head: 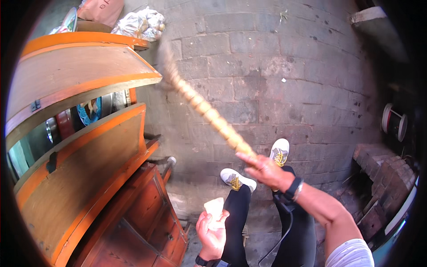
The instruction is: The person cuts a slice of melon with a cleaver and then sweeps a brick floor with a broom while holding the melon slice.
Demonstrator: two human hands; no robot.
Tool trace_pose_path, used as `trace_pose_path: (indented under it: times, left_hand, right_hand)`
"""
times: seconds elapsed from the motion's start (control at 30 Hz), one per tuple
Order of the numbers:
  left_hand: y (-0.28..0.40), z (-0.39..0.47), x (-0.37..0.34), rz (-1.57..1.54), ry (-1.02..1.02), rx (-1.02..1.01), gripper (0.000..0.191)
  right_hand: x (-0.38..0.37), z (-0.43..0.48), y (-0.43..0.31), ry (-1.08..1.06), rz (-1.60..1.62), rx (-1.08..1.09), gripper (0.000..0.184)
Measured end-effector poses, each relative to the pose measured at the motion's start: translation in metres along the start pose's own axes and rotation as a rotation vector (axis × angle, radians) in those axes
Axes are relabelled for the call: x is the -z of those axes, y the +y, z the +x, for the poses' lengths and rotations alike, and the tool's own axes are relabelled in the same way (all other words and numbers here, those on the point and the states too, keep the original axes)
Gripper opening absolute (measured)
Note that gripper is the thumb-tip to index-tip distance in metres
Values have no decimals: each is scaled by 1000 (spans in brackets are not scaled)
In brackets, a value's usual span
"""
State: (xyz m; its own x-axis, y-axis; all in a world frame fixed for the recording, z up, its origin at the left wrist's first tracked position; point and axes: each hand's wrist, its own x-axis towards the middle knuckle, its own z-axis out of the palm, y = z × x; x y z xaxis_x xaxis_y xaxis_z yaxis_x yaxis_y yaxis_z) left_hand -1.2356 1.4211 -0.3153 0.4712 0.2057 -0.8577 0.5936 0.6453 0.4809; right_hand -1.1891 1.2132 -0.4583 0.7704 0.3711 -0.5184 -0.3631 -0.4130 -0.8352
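My right hand (270,172) grips the near end of a long tan stick (213,115) with ringed, bamboo-like segments. The stick slants up and left across the floor, and its brownish far end blurs near the corner of an orange-edged wooden door. Lower down, my left hand (213,230) holds a small white piece (214,206) between thumb and fingers; its material is not clear. My two white shoes (238,179) with yellow laces stand on the floor below the hands.
On the left, an orange-edged wooden cupboard has an upper door (83,63) and a lower panel (86,140), with dishware (89,111) visible between them. Beneath is a reddish-brown wooden cabinet (140,223). Plastic bags (140,25) lie beyond. At right are a spool (393,121) and brickwork (383,170).
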Motion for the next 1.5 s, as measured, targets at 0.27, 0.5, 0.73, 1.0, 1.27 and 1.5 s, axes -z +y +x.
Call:
trace_pose_path:
  times: [0.27, 0.5, 0.73, 1.0, 1.27, 1.5]
  left_hand:
    - [-8, 16, 18, -49, 82, -49, 22]
    - [-7, 17, 8, -102, 19, -33, 17]
    - [4, -18, -24, -2, 17, 15, 16]
    - [24, -55, -12, -5, 70, 30, 9]
    - [45, -84, -24, -67, 37, -2, 10]
    - [59, -107, -30, -86, -41, 19, 9]
  right_hand:
    - [-94, 166, -29, -159, -121, 136, 48]
    - [-12, 165, 6, 103, 62, 72, 51]
    - [72, -2, 11, 191, 38, -65, 56]
    - [-15, 5, -50, -169, -146, -41, 55]
    - [144, 7, -41, -73, -471, -193, 55]
    - [152, -66, -109, -91, -419, -335, 54]
